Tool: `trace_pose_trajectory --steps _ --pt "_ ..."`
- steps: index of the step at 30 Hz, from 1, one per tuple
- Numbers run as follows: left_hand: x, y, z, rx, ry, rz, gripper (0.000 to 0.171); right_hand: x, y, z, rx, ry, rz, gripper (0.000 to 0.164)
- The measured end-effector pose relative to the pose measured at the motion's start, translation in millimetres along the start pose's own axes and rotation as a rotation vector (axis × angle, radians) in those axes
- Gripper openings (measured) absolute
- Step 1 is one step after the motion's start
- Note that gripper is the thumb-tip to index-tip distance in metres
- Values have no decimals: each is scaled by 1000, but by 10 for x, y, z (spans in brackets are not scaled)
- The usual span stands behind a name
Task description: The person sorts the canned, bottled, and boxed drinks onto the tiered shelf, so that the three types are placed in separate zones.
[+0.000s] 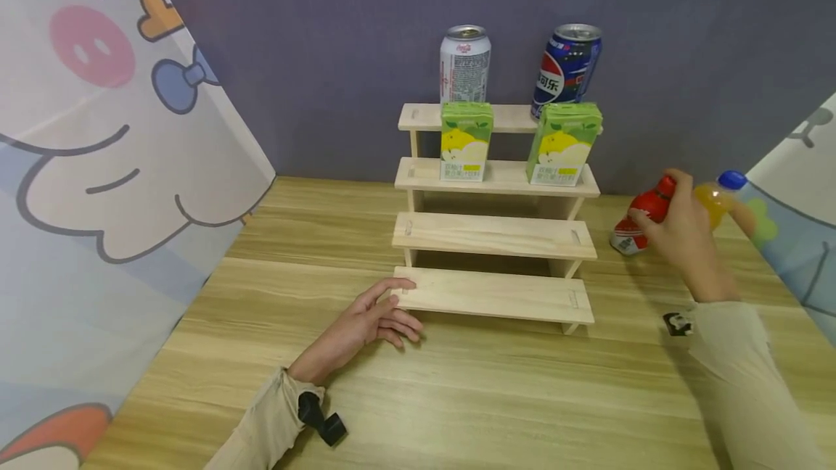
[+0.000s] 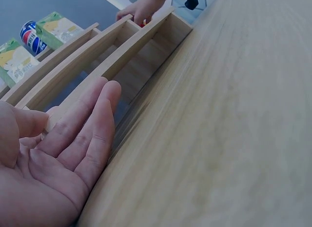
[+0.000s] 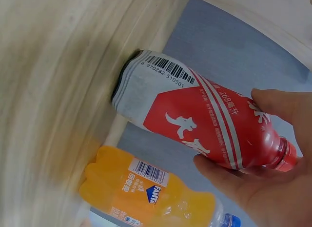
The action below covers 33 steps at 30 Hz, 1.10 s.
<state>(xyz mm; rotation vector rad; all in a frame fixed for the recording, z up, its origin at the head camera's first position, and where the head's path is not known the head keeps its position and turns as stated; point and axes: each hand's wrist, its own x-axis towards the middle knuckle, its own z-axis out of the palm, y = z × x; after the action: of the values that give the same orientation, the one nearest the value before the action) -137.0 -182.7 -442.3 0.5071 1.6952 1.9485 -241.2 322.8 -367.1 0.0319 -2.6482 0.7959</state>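
Note:
A light wooden step shelf [image 1: 493, 231] with stacked tiers stands on the table. My left hand [image 1: 366, 321] is at the left end of its lowest board, holding that corner between thumb and fingers; the left wrist view shows the thumb at the board's edge [image 2: 53, 120]. Off to the shelf's right, my right hand [image 1: 686, 227] grips a red plastic bottle [image 3: 200, 117] around its upper part. Its base is at the tabletop, and it leans in the head view. Beside it is an orange Fanta bottle [image 3: 151, 190] with a blue cap, partly behind my right hand in the head view.
On the top tier are a white Coca-Cola can [image 1: 465, 67] and a blue Pepsi can [image 1: 567, 71]. Two green juice cartons [image 1: 466, 142] sit on the tier below. A dark wall [image 1: 339, 56] rises behind; cartoon-printed cloth [image 1: 98, 165] borders the table's left and right.

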Motion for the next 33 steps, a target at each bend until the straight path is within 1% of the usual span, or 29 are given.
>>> trace_pose_trajectory --steps 4,8,13,21,29,33 --pt "-6 -1 -3 2 -7 2 42 -11 5 17 9 -3 17 85" --pt "-3 0 -2 3 -13 4 42 -19 12 12 21 -4 16 89" --pt "4 2 -1 2 -13 8 42 -33 15 -14 45 7 -4 89" --pt "-1 -8 -3 4 -8 10 42 -68 7 -40 33 12 -32 88" --pt "-2 -18 -2 -4 -22 7 42 -93 17 -31 45 1 -19 89" --pt "0 -9 0 -1 -14 9 42 -71 -27 -71 42 34 -30 90"
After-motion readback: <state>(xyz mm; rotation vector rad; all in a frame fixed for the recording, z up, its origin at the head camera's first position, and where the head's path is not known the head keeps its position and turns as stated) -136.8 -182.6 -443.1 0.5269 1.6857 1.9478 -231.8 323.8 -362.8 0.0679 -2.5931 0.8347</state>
